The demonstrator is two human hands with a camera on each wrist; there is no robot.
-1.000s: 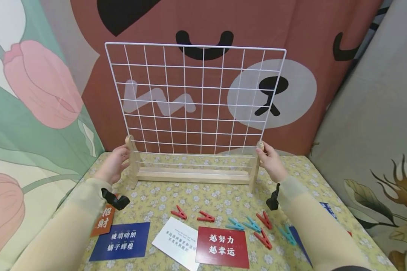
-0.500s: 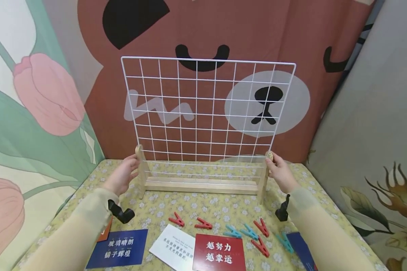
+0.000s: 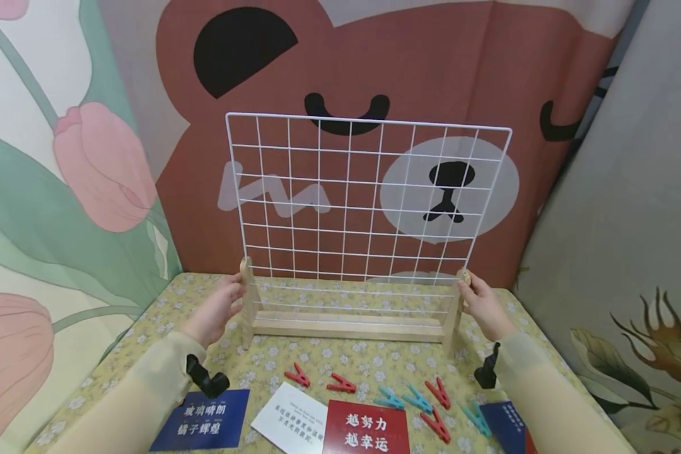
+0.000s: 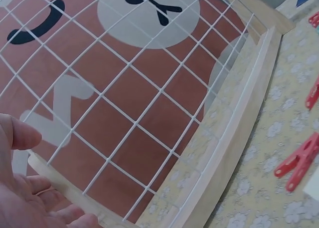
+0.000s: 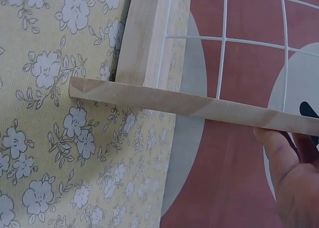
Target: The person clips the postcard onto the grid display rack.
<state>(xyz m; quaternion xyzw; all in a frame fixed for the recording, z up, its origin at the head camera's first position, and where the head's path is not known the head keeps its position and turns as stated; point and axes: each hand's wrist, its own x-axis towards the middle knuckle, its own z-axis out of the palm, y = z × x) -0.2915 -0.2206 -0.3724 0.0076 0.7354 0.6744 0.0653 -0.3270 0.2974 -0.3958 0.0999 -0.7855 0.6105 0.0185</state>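
A white wire grid panel (image 3: 345, 189) stands upright in a pale wooden stand (image 3: 346, 329) with a post at each end. My right hand (image 3: 484, 309) pinches the top of the right post between thumb and fingers; in the right wrist view the fingertips (image 5: 271, 138) meet the post's edge. At the left post, my left hand (image 3: 215, 309) touches the outer side with loosely bent fingers. The left wrist view shows its thumb (image 4: 25, 136) held apart from the post, above the rounded top.
In front lie red clothespins (image 3: 342, 383) and blue clothespins (image 3: 417, 398). Nearer are printed cards: a blue card (image 3: 204, 419), a white card (image 3: 292, 416), a red card (image 3: 367, 429) and another blue card (image 3: 504, 425). A bear-print cloth (image 3: 204, 214) hangs behind the flowered tablecloth (image 3: 147, 334).
The stand with its grid has slid to the right and slightly nearer across the tablecloth, both hands going with it. The head view has tilted up. Cards and clothespins lie in place.
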